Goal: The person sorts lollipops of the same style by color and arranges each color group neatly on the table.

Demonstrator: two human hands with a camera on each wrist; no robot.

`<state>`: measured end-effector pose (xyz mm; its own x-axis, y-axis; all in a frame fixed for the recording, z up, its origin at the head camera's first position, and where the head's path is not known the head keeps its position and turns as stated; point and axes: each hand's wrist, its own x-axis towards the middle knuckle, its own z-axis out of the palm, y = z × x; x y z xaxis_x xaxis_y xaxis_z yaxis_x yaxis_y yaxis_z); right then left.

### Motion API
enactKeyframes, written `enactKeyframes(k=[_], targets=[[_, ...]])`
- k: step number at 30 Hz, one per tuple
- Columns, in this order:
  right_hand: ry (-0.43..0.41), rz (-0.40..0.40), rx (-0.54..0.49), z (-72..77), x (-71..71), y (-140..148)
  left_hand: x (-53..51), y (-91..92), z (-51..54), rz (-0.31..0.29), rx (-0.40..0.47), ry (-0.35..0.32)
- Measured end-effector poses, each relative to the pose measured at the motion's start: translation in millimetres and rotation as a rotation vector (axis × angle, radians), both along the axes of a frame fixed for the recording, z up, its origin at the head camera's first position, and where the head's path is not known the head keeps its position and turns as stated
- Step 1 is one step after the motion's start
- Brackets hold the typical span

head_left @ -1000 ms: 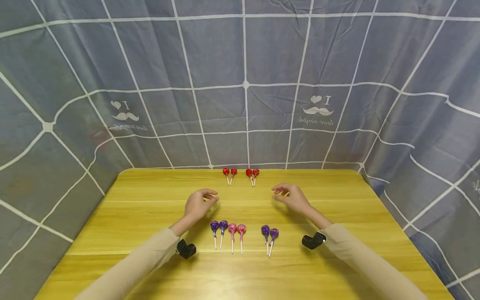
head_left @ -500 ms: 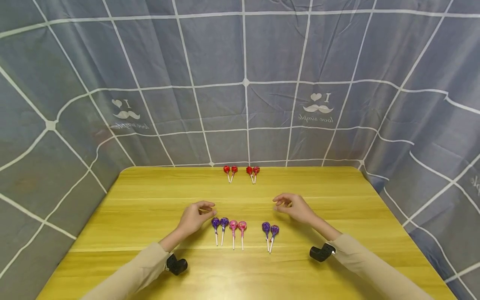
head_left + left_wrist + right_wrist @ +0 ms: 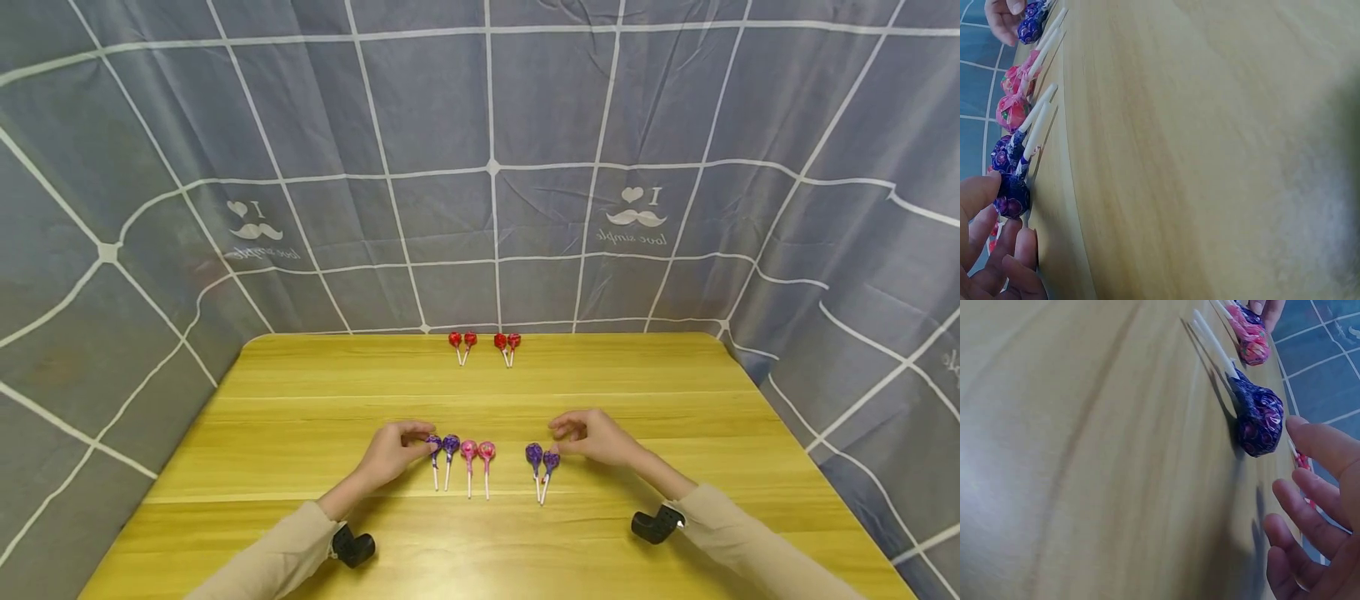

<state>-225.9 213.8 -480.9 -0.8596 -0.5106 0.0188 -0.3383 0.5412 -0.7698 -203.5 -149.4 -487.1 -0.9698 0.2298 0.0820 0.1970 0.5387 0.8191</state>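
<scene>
A purple-wrapped lollipop (image 3: pixel 1013 199) sits at the left end of the near row, its head between the thumb and a finger of my left hand (image 3: pixel 392 454), which pinches it. Beside it lies another purple lollipop (image 3: pixel 451 444), then two pink lollipops (image 3: pixel 468 451). Farther right are two more purple lollipops (image 3: pixel 533 453), their sticks close together. My right hand (image 3: pixel 602 439) is by the outer one (image 3: pixel 1260 422), thumb close to its head and the other fingers spread loosely. In the right wrist view a small gap shows between thumb and wrapper.
Two pairs of red lollipops (image 3: pixel 455 339) lie near the far edge of the wooden table (image 3: pixel 300 375). A grey curtain (image 3: pixel 442 217) with white lines hangs behind and at both sides. Each wrist carries a black camera (image 3: pixel 352 546).
Both hands have come nearer the body, down to the near row. My left hand has taken hold of the leftmost purple lollipop; my right has reached the rightmost one. The lollipops keep their places.
</scene>
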Motion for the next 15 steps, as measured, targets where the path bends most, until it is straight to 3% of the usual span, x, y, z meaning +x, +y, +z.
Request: enactKeyframes(k=[6,15], targets=[[-0.039,-0.013,0.023,-1.9,10.4,1.2,2.5,1.5,-3.2,0.007,-0.014,-0.019],[-0.066,-0.002,0.003,0.4,14.0,-0.5,2.8,2.2,-0.9,0.028,-0.037,-0.020]])
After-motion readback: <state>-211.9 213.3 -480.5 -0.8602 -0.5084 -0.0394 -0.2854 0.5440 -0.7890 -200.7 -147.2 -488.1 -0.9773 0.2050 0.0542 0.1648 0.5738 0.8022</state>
